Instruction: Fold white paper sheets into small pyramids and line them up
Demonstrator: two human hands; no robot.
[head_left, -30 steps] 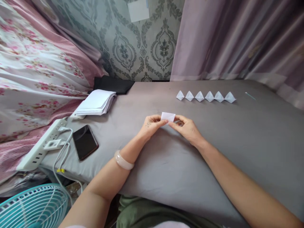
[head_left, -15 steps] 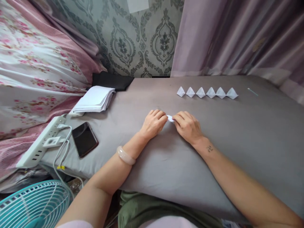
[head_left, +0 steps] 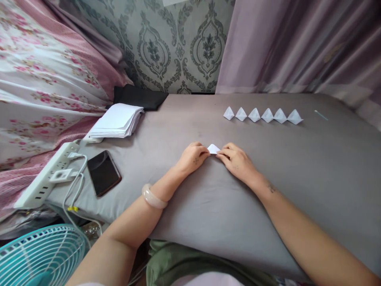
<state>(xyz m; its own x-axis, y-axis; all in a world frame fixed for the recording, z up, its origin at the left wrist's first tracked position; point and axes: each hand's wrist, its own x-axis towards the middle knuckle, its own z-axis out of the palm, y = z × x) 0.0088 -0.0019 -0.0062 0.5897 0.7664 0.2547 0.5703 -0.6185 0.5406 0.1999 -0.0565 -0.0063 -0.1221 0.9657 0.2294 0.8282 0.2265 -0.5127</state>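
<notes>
Between my two hands is a small piece of folded white paper [head_left: 213,149], its upper edge coming to a point. My left hand [head_left: 194,157] pinches its left corner, fingers closed. On the opposite corner, my right hand [head_left: 236,159] grips it between thumb and fingers. Both hands are low over the grey cloth surface [head_left: 190,206]. Beyond them to the right, several folded white paper shapes [head_left: 254,115] stand in a row, each with a pointed top.
At the left lie a stack of white paper [head_left: 116,121], a black folder-like item [head_left: 139,97], a phone [head_left: 104,172] and a power strip [head_left: 47,174] with cables. A teal fan [head_left: 41,254] stands at lower left. A cotton swab [head_left: 321,115] lies far right.
The paper between my hands now shows more of its face, with a pointed top. My fingers have shifted to its lower corners. The view has tilted slightly.
</notes>
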